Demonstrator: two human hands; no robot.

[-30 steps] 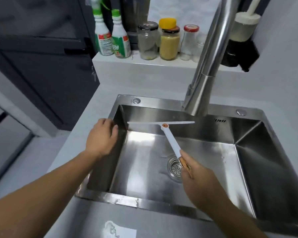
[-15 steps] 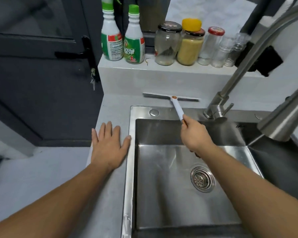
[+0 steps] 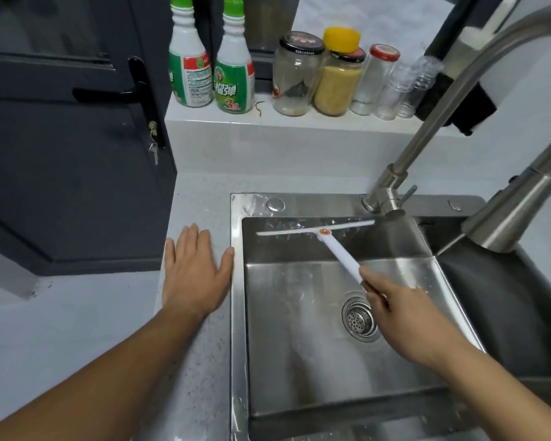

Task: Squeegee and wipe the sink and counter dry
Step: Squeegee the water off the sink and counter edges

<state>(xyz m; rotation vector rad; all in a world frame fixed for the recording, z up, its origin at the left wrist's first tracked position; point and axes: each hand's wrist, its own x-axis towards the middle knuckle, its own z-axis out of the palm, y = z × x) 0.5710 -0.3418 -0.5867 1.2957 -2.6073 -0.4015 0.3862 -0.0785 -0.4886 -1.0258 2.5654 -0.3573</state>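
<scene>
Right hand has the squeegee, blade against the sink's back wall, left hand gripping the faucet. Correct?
Not quite. In the head view the left hand lies flat on the counter beside the sink, away from the faucet. The right hand and squeegee are as stated.

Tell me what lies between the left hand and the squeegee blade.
In the head view, only the sink's wet steel rim and upper left wall separate the left hand, flat on the counter, from the squeegee. Nothing else lies there.

Dark grey door point(image 3: 61, 154) with a black handle point(image 3: 115, 92) beside a white ledge point(image 3: 299, 135)
</scene>
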